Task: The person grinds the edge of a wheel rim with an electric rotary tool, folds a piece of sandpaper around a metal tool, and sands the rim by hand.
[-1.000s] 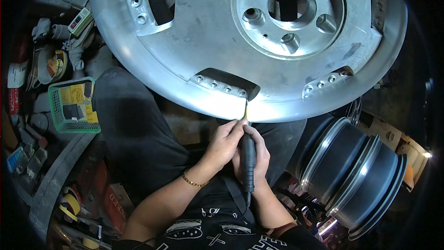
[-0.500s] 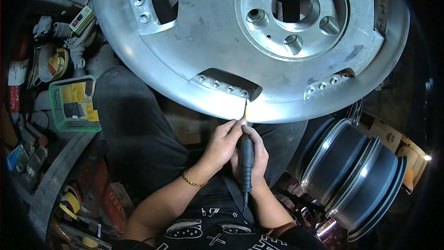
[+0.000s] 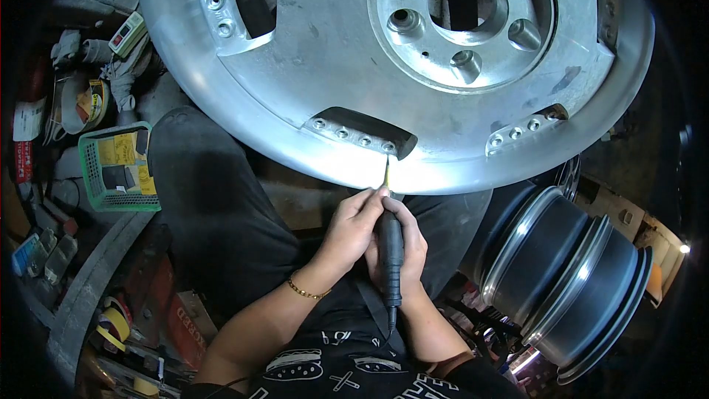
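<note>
Both my hands grip a black corded rotary tool (image 3: 392,258) with a slim yellow-banded tip that points away from me. My left hand (image 3: 353,223), below a gold bracelet, pinches it near the front end. Around the body from the right wraps my right hand (image 3: 406,244), with part of the palm hidden behind the tool. The tip meets the edge of a dark slot in a large silver wheel rim (image 3: 317,74), beside the last of the small holes along that slot. A bright glare covers the metal there.
To the left stands a green plastic basket (image 3: 88,170) with sandpaper sheets in it. A switch box (image 3: 128,34) lies behind it. Dark wheel barrels with polished lips (image 3: 583,273) are at the right. My knees (image 3: 199,170) sit below the rim.
The view has shifted slightly. Both hands and the tool sit a little further left, and the tip stays at the same end of the slot.
</note>
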`<state>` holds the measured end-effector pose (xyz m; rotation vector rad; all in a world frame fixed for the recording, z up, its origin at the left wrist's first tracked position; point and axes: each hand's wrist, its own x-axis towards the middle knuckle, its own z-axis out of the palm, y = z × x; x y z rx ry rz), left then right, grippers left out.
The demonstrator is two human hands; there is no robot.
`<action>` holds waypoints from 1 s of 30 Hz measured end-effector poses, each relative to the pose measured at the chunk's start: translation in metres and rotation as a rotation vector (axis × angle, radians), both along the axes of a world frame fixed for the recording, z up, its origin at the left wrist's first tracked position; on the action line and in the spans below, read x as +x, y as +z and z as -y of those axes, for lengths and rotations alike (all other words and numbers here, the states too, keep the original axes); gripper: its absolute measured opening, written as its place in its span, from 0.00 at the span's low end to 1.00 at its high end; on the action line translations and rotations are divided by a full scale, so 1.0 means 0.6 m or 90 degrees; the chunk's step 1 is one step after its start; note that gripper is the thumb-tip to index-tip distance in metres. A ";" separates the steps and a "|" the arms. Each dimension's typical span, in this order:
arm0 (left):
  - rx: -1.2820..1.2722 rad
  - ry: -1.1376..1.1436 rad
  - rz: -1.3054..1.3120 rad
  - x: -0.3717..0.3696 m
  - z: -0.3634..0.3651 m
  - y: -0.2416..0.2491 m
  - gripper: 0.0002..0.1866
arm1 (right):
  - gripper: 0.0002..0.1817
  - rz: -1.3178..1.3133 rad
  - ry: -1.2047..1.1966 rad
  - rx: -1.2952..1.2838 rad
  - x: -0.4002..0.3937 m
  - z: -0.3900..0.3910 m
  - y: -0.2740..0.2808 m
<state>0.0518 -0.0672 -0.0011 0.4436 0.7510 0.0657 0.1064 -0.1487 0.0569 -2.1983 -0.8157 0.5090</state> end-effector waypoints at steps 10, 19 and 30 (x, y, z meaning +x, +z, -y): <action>0.008 0.000 0.002 0.005 -0.003 0.005 0.13 | 0.27 -0.015 0.001 -0.002 0.007 0.002 0.004; -0.031 0.030 0.011 -0.003 -0.007 0.007 0.14 | 0.30 -0.045 0.027 0.005 0.003 -0.001 0.003; 0.028 0.011 -0.010 0.002 -0.008 0.012 0.14 | 0.29 -0.076 0.003 -0.013 0.008 -0.001 0.008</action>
